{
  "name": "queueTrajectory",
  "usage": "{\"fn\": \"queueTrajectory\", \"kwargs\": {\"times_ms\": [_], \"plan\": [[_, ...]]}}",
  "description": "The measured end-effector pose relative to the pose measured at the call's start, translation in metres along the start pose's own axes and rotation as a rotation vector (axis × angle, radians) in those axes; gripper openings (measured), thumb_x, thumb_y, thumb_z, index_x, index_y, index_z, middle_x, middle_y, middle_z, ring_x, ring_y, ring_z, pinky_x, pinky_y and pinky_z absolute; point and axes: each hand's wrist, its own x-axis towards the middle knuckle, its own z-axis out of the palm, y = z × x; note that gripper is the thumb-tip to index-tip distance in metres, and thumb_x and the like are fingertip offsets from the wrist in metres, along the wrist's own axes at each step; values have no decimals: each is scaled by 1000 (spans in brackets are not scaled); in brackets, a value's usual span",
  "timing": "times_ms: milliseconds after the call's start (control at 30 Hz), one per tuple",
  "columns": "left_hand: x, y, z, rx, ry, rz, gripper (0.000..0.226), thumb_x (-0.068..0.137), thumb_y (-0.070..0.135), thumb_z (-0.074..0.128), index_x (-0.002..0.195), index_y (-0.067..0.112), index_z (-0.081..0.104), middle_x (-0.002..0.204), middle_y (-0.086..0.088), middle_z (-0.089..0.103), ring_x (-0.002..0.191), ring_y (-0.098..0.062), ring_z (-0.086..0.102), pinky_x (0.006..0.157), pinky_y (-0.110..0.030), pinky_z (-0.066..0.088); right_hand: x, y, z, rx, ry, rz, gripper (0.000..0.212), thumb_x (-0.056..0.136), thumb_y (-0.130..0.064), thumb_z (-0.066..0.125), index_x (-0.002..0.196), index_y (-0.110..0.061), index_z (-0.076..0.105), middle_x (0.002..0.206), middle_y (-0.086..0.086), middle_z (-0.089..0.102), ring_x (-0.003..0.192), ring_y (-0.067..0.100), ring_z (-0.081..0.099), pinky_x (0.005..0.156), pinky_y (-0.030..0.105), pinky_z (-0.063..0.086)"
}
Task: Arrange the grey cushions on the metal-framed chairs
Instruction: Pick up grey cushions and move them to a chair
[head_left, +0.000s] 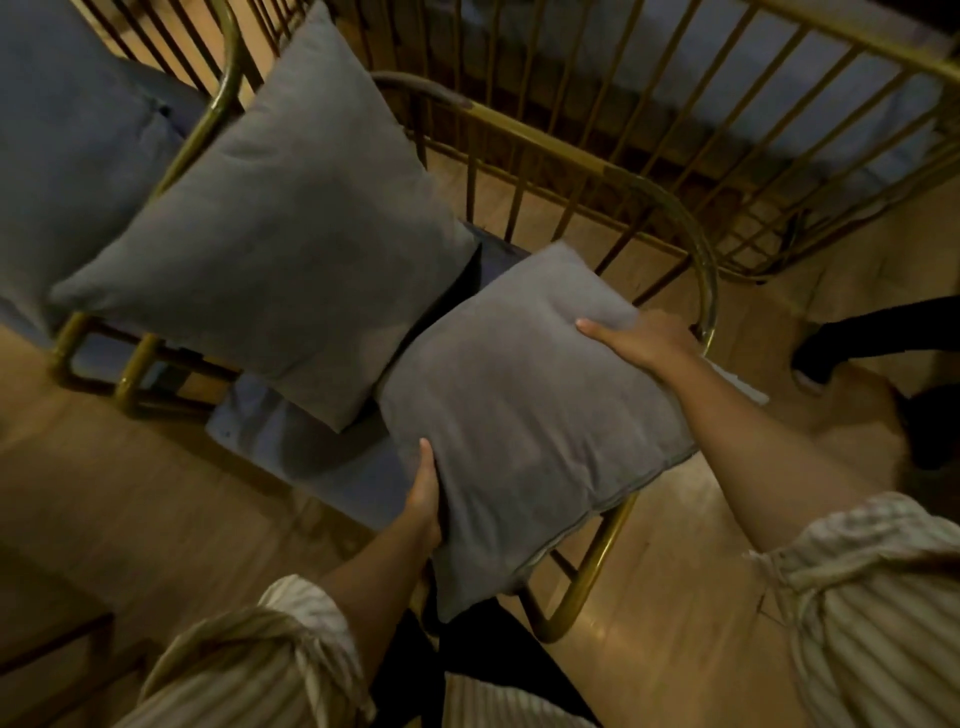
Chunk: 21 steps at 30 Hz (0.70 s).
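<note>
Wooden floor (675, 597) beneath a gold metal chair (696, 249). Left hand (423, 499) and right hand (639, 338) clasp opposite edges of a grey cushion (519, 426) over the seat, beside a second cushion (280, 249). Likely soft and light; edge grips suit it.

Your held cushion (524, 415): grey cloth, matt, soft short nap, pale stitched seam along one edge. Second cushion (280, 249) looked same matt grey fabric. Chair frame (670, 208) was metal tube, brass-gold, glossy with highlights. Seat pad (311, 447): smooth bluish-grey cloth. Floor (675, 597) was wood plank, light satin sheen. Your sleeves (872, 597) were striped woven cloth, crinkled, matt.
</note>
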Motion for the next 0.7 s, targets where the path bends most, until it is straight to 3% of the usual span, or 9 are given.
{"fn": "queueTrajectory", "kwargs": {"times_ms": [67, 133, 233, 267, 400, 467, 600, 700], "plan": [[-12, 8, -4, 44, 32, 55, 93, 81, 80, 42, 146, 14, 47, 145, -13, 54, 123, -37, 55, 98, -52, 46, -15, 2, -5, 72, 21, 21, 126, 47, -97, 57, 137, -10, 54, 133, 13, 62, 113, 36, 63, 83, 38, 49], [-21, 13, -11, 78, 99, 84, 101, 73, 83, 50, 146, 14, 47, 146, -13, 53, 129, -38, 52, 106, -54, 43, -29, 4, -11, 141, 47, 13, 121, 49, -95, 59, 135, -9, 56, 132, 15, 63, 112, 37, 63, 88, 41, 52], [-36, 20, -18, 90, 74, 125, 131, 39, 95, 62, 146, 20, 48, 145, -12, 55, 125, -39, 55, 106, -58, 44, -55, 4, -28, 222, 73, -5, 114, 51, -91, 63, 131, -10, 57, 128, 15, 64, 111, 39, 63, 95, 50, 52], [-42, 24, -18, 96, 74, 125, 132, 38, 95, 63, 146, 22, 48, 144, -12, 55, 123, -39, 56, 105, -59, 44, -64, 3, -36, 244, 76, -24, 112, 51, -91, 63, 129, -11, 58, 126, 14, 65, 109, 38, 63, 95, 52, 52], [-86, 37, -1, 137, 24, 168, 92, 78, 81, 50, 148, 22, 44, 144, -12, 54, 130, -37, 51, 104, -55, 42, -100, -5, -75, 160, 174, -151, 101, 59, -92, 56, 120, -13, 61, 117, 12, 66, 97, 36, 63, 83, 44, 51], [-102, 42, 9, 135, -26, 204, 88, 79, 80, 49, 145, 22, 47, 142, -10, 55, 130, -35, 52, 103, -52, 42, -118, -11, -99, 89, 288, -205, 90, 64, -91, 54, 101, -9, 64, 99, 12, 67, 84, 34, 61, 71, 39, 47], [-110, 70, 16, 39, -69, 354, 127, 37, 93, 68, 142, 25, 53, 139, -6, 61, 122, -32, 59, 106, -55, 45, -149, -20, -135, 146, 513, -312, 93, 56, -97, 49, 82, -9, 61, 76, 9, 61, 70, 30, 58, 62, 37, 43], [-129, 110, 18, -5, -5, 498, 136, 30, 90, 73, 145, 21, 49, 140, -6, 59, 122, -32, 59, 107, -54, 45, -163, -29, -149, 258, 571, -365, 87, 61, -92, 54, 88, -11, 65, 81, 6, 63, 74, 25, 59, 65, 35, 42]]}}
